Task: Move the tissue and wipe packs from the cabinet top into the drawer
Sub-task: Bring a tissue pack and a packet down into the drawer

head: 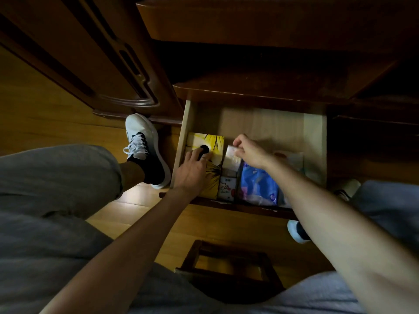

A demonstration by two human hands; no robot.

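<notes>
The drawer (314, 141) is pulled out below the cabinet top (260, 21). A yellow tissue box (213, 143) lies at its left, and my left hand (192, 171) rests flat on it, fingers near the dark opening. My right hand (248, 150) pinches the top of a small white tissue pack (231, 159) standing beside the box. In front of that pack sits a white pack with red print (226, 189). A blue wipe pack (257, 184) lies to the right under my forearm, with a pale pack (292, 158) further right.
The back half of the drawer floor (260, 125) holds nothing. A wooden cabinet door (90, 64) stands at the left. My grey-trousered knees and white shoe (145, 148) flank the drawer. A wooden stool (229, 266) sits below on the wood floor.
</notes>
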